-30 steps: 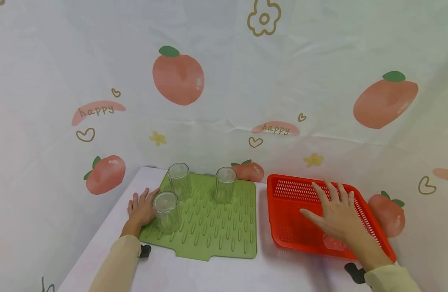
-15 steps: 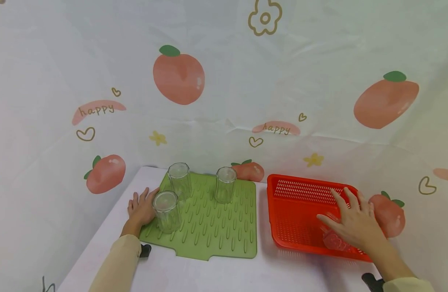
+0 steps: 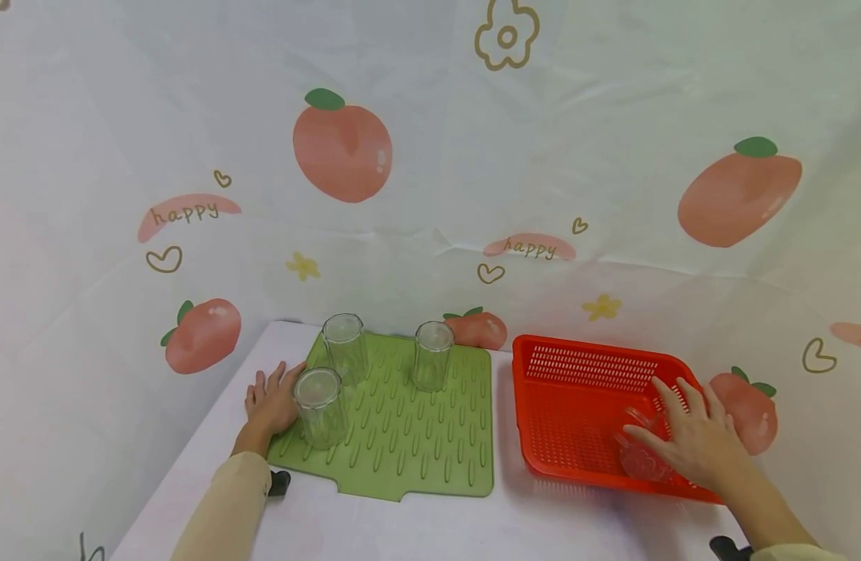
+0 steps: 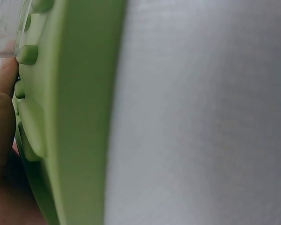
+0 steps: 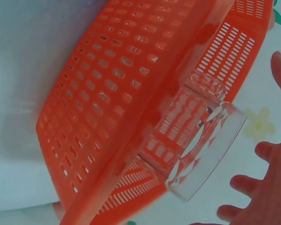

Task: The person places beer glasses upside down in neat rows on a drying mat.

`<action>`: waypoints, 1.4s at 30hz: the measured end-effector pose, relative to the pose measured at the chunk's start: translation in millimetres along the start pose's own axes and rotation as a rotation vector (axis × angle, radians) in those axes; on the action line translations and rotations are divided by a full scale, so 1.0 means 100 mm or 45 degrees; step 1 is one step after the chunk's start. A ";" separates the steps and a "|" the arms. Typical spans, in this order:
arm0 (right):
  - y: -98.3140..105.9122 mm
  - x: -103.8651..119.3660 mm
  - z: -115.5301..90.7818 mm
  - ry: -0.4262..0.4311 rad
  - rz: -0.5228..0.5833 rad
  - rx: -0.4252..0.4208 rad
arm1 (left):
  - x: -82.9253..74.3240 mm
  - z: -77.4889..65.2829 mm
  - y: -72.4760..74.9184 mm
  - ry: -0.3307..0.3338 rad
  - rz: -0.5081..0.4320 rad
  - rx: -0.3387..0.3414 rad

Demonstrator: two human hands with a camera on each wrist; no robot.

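My left hand (image 3: 271,401) rests at the left edge of a green drying mat (image 3: 416,452), fingers extended, holding nothing. Close beside it stands a clear glass (image 3: 321,413); a second glass (image 3: 346,351) and a third glass (image 3: 432,358) stand farther back on the mat. In the left wrist view my thumb (image 4: 4,79) lies along the mat's raised edge. Over the right side of a red basket (image 3: 520,397), my right hand (image 3: 703,448) hovers with spread fingers. Below it a clear glass (image 3: 640,461) lies in the basket; the right wrist view shows this glass (image 5: 196,140) apart from the fingers.
Both mat and basket are on a white table (image 3: 514,530), with a gap between them. A white curtain printed with fruit (image 3: 342,152) hangs right behind. The basket's perforated walls (image 5: 98,89) rise around the glass.
My right hand has moved right, from above the basket's middle to its right side, uncovering more of the glass inside. The left hand and the glasses on the mat stay put.
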State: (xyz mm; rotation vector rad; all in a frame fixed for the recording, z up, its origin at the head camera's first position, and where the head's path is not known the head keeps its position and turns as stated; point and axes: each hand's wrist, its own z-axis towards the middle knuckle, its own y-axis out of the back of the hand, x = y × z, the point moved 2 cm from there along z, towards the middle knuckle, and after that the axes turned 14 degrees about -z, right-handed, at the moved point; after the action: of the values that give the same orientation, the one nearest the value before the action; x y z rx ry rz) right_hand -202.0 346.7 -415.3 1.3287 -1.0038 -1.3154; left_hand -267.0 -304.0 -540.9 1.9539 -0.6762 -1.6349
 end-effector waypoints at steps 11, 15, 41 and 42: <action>-0.10 -0.08 -0.04 0.030 -0.086 0.060 | 0.03 0.01 -0.01 -0.012 -0.010 -0.007; -0.14 -0.10 -0.05 0.027 -0.119 0.097 | 0.06 0.02 -0.02 -0.031 -0.041 -0.024; -0.17 -0.10 -0.05 0.071 -0.036 0.105 | 0.03 0.00 -0.02 -0.021 -0.034 -0.033; -0.16 -0.10 -0.05 0.071 -0.028 0.106 | 0.04 0.01 -0.02 -0.022 -0.033 -0.033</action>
State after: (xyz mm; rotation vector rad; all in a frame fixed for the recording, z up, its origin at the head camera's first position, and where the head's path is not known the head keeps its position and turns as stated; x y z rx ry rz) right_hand -198.9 360.4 -429.8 1.4352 -1.0171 -1.2582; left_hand -267.1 -305.3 -544.8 1.9393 -0.6357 -1.6697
